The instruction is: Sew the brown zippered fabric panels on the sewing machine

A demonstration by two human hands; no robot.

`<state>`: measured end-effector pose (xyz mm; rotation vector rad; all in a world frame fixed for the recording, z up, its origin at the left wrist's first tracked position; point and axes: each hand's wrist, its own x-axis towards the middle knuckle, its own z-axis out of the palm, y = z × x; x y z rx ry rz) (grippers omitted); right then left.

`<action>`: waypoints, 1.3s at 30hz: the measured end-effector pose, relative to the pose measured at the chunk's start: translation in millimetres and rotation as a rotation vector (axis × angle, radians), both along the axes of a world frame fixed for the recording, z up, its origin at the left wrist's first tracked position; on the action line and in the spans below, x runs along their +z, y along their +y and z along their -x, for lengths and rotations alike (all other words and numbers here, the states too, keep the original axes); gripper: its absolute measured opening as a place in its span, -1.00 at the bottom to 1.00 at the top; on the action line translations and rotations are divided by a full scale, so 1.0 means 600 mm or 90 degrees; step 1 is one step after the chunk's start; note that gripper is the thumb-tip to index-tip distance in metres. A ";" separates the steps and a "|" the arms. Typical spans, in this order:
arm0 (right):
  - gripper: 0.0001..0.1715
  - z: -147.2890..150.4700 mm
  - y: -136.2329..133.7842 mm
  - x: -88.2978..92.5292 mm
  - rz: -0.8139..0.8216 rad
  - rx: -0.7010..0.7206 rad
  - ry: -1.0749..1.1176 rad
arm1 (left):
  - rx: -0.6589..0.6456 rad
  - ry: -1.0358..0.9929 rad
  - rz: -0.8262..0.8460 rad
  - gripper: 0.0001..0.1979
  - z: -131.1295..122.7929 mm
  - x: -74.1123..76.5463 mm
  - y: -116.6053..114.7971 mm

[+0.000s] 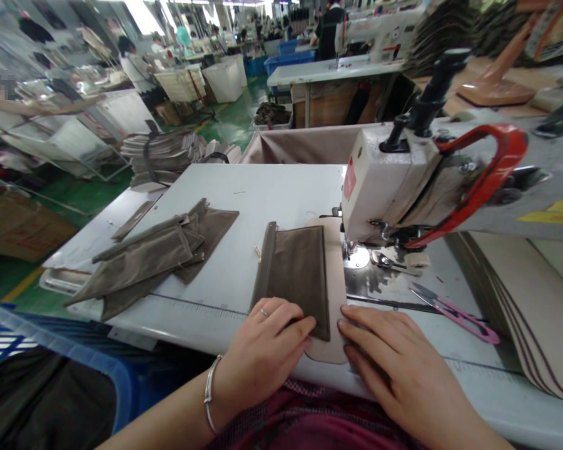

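A brown fabric piece [301,269] with stitched edges and a folded strip along its left side lies over a beige panel [336,287] with rounded corners. My left hand [272,340] rests on the lower end of the brown piece, fingers curled together and fingertips partly hidden. With fingers stretched out, my right hand [398,356] lies flat against the beige panel's right edge. Just beyond the panel stands the sewing machine head [387,187], its needle area beside the panel's upper right. Pink-handled scissors [455,312] lie right of the machine's metal plate.
Several brown fabric pieces [154,250] lie overlapping on the left of the white table [281,187]. Stacked beige panels [539,306] occupy the right side. A blue basket [122,381] with dark fabric stands at lower left. Bundled pieces [162,153] sit behind. People work farther back.
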<state>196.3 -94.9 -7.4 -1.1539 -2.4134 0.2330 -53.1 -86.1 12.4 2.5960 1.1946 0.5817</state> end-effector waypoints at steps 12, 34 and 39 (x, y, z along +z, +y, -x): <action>-0.37 0.000 0.008 -0.014 -0.034 -0.127 -0.073 | -0.223 0.121 -0.085 -0.71 -0.055 -0.004 0.106; -0.47 0.004 0.016 -0.025 -0.033 -0.214 -0.036 | -0.015 -0.188 0.003 -0.86 -0.118 0.006 0.144; -0.52 0.003 0.015 -0.026 -0.036 -0.208 -0.018 | 0.299 -0.414 0.129 -0.88 -0.165 0.008 0.141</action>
